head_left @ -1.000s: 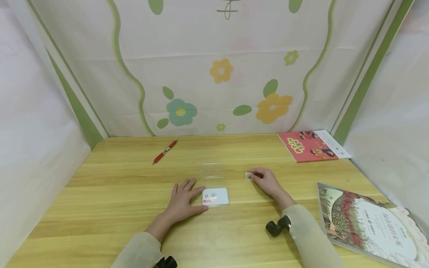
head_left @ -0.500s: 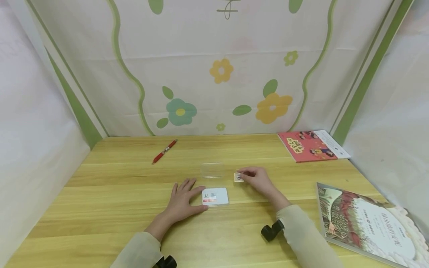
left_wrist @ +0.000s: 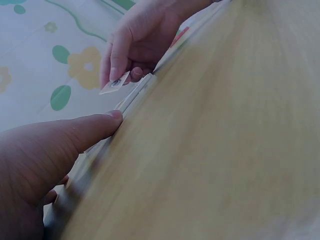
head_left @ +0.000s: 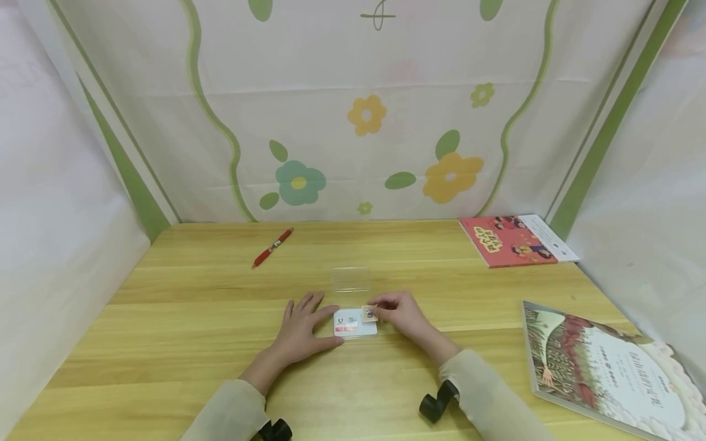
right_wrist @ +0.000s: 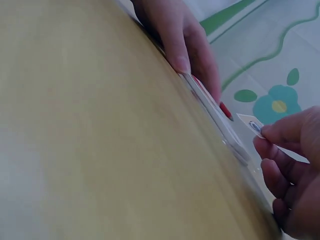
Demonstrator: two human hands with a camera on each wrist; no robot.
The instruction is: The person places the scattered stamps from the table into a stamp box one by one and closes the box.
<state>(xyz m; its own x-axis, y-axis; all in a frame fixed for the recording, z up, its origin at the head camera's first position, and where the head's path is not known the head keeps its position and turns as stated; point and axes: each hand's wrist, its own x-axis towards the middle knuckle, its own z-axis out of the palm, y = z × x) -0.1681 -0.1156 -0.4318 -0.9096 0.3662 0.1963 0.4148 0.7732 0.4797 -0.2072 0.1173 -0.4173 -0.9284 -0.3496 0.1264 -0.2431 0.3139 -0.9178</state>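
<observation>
A flat white case (head_left: 354, 331) with a dark logo and red print lies on the wooden table. The left hand (head_left: 300, 327) holds it at its left end, thumb at the near corner and index finger at the far corner, other fingers spread on the wood. A small square card (head_left: 368, 313) with a round dark picture is pinched between thumb and index finger of the right hand (head_left: 405, 315). This card overlaps the case's far right corner in the head view. In the right wrist view, the small card (right_wrist: 252, 125) stands off the case (right_wrist: 217, 117), tilted.
Just behind the case lies a clear plastic lid-like piece (head_left: 350, 279). A red pen (head_left: 273, 248) is at the back left. A red book (head_left: 513, 242) sits at the back right, and a larger picture book (head_left: 612, 367) at the right edge. A floral cloth (head_left: 331, 73) hangs behind the table.
The right hand has carried the small square card leftward and nearer, from the table right of the case to over the case's right end. The left hand stays at the case.
</observation>
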